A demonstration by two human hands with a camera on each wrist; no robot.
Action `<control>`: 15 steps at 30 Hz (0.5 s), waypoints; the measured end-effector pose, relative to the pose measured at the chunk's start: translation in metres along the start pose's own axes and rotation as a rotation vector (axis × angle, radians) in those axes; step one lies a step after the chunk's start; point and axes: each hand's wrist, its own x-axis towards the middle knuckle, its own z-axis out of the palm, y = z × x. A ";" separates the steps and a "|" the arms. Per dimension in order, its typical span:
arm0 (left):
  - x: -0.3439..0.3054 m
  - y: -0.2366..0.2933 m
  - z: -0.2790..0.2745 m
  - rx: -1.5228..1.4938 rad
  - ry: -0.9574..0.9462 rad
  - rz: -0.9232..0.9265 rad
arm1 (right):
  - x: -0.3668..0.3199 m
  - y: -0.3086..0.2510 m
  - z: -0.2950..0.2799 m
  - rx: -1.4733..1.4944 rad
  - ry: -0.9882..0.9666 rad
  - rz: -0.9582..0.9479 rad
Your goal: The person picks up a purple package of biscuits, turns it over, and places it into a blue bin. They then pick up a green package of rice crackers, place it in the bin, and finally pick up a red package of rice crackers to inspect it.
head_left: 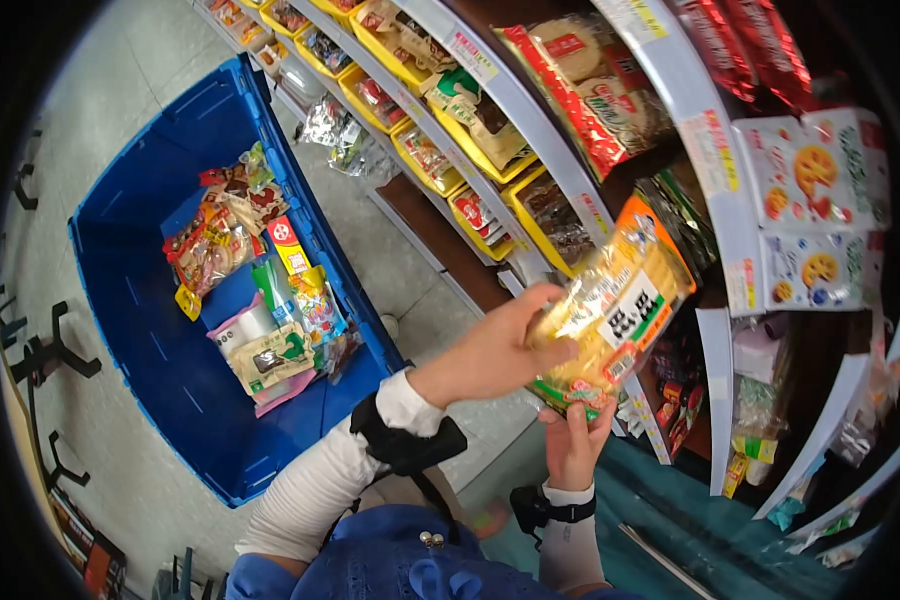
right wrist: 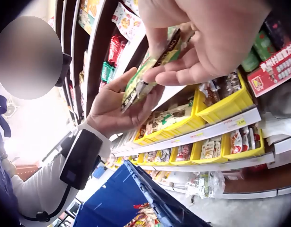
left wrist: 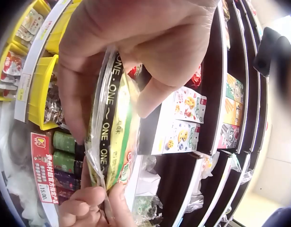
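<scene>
Beside shop shelves (head_left: 535, 115), left hand (head_left: 495, 352) and right hand (head_left: 573, 442) grip a glossy yellow-orange packet (head_left: 622, 305).

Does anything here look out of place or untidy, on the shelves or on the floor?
Mildly, yes. A few clear packets lie loose at the foot of the shelves, beside the blue crate, not in yellow bins like the rest. The held packet looks intact.

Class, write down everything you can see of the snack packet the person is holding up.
The snack packet is a glossy, see-through plastic bag with pale yellow contents, an orange top edge, a white label with dark characters and green-and-red print at its lower end. It is held tilted before the shelves. The left hand grips its side; the right hand pinches its lower end.
</scene>
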 end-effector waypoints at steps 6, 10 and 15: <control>0.007 0.007 -0.002 0.105 -0.065 -0.198 | 0.010 0.017 -0.043 -0.072 0.009 0.025; 0.011 0.000 0.001 0.087 -0.093 -0.117 | 0.020 0.017 -0.045 -0.072 0.048 -0.011; 0.011 0.012 -0.002 0.192 -0.031 -0.217 | 0.021 0.025 -0.033 -0.012 0.044 -0.037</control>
